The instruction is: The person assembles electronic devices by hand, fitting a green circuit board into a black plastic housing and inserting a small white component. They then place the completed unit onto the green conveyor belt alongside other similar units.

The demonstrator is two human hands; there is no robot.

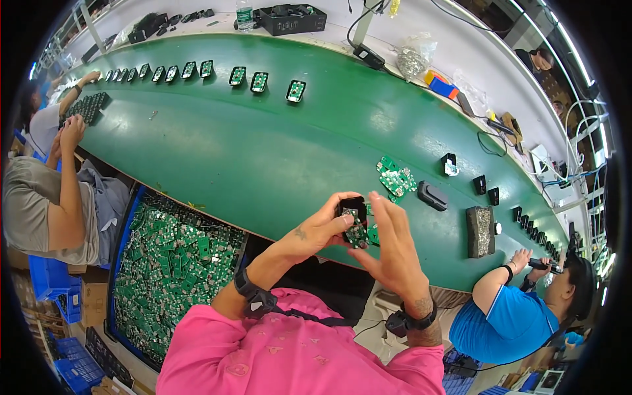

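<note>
Just above the table's near edge, my left hand [324, 225] grips a small black plastic housing [351, 203]. A circuit board [357, 234] with small parts on it sits at the housing, under my left thumb. Close on its right is my right hand [399, 247], fingers stretched out and thumb apart, near the board's side. Part of a green board [372, 232] shows between the two hands; what supports it is hidden. Beyond my right fingers, a loose pile of green circuit boards [397, 179] lies on the table, beside a dark oblong case [432, 195].
Housings with boards [259, 82] line the far side of the green table [263, 145]. A large bin of circuit boards [174, 257] stands at left below the edge. An open box of small parts [481, 232] is at right. People [503, 309] work on both sides.
</note>
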